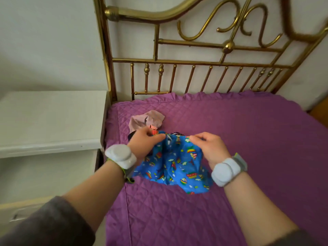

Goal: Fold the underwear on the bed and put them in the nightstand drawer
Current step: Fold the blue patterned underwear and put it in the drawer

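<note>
Blue underwear (174, 166) printed with colourful boats and clouds hangs just above the purple quilted bed (248, 148). My left hand (145, 141) pinches its top edge on the left, and my right hand (207, 146) pinches the same edge on the right. Crumpled pink underwear (146, 121) lies on the bed just beyond my left hand. A dark garment (175, 134) peeks out behind the blue one, mostly hidden. The white nightstand (49, 121) stands left of the bed, and its drawer (26, 208) is pulled open below my left forearm.
A brass headboard (195, 71) rises at the far end of the bed against a white wall. The nightstand's top is bare. White bands sit on both of my wrists.
</note>
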A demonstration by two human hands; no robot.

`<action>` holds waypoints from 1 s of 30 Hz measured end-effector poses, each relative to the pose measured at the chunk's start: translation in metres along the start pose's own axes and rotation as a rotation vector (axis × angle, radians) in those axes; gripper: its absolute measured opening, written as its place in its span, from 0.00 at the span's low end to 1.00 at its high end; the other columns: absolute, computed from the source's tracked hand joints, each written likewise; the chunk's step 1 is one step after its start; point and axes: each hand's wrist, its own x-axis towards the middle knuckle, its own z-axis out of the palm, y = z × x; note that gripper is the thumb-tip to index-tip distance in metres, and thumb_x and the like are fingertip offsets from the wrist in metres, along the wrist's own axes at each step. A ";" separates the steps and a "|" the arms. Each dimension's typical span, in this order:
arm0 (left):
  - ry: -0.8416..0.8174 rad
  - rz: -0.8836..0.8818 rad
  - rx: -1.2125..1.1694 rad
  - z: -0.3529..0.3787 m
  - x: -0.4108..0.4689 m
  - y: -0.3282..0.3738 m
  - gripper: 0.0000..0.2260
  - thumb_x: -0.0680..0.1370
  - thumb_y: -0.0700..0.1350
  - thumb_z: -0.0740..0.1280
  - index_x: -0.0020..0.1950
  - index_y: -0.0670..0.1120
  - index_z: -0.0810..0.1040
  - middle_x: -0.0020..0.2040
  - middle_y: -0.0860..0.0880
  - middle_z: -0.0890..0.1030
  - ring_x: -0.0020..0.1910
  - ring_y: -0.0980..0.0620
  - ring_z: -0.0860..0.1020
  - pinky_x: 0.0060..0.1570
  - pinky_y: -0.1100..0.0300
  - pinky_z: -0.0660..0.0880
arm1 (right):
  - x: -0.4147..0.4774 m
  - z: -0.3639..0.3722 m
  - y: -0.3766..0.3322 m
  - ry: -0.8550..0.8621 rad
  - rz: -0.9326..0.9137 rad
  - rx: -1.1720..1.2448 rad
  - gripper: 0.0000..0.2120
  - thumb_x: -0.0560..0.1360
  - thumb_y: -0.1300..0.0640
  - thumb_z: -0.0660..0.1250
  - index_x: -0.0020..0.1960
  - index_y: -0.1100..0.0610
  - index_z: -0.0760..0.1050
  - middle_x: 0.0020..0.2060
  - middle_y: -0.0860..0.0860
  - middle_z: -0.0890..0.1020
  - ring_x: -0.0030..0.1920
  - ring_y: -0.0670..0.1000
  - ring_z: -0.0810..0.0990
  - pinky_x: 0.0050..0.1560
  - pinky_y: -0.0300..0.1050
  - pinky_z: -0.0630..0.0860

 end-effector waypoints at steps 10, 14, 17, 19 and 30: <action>-0.294 0.079 -0.104 0.019 -0.027 0.003 0.07 0.75 0.36 0.69 0.50 0.44 0.75 0.38 0.48 0.77 0.31 0.57 0.78 0.31 0.68 0.77 | -0.022 0.034 -0.020 -0.191 0.112 0.335 0.07 0.76 0.56 0.66 0.40 0.54 0.80 0.37 0.52 0.83 0.40 0.51 0.80 0.45 0.49 0.77; -0.403 0.137 -0.039 0.009 -0.030 0.009 0.11 0.78 0.35 0.62 0.50 0.50 0.77 0.38 0.51 0.79 0.33 0.57 0.82 0.37 0.67 0.79 | -0.024 0.033 -0.021 -0.215 0.053 0.342 0.04 0.71 0.55 0.70 0.43 0.55 0.80 0.37 0.52 0.84 0.39 0.51 0.81 0.44 0.46 0.78; -0.320 0.215 0.019 0.000 -0.027 0.011 0.12 0.78 0.34 0.62 0.46 0.50 0.79 0.38 0.51 0.80 0.31 0.60 0.80 0.35 0.68 0.76 | -0.023 0.032 -0.021 -0.219 0.002 0.319 0.03 0.73 0.61 0.69 0.43 0.54 0.80 0.38 0.53 0.83 0.39 0.51 0.80 0.45 0.46 0.77; -0.113 0.347 0.152 -0.009 -0.022 0.009 0.07 0.75 0.37 0.67 0.47 0.49 0.78 0.42 0.51 0.79 0.38 0.57 0.78 0.43 0.64 0.75 | -0.022 0.028 -0.022 -0.260 -0.015 0.292 0.05 0.73 0.63 0.68 0.46 0.55 0.80 0.40 0.56 0.83 0.40 0.52 0.81 0.47 0.49 0.77; -0.265 0.345 0.565 -0.024 -0.013 0.009 0.19 0.67 0.52 0.77 0.55 0.52 0.77 0.51 0.52 0.80 0.51 0.54 0.78 0.53 0.61 0.74 | -0.020 -0.002 -0.035 -0.420 -0.094 0.146 0.10 0.71 0.67 0.69 0.45 0.53 0.81 0.37 0.49 0.85 0.37 0.45 0.83 0.39 0.37 0.80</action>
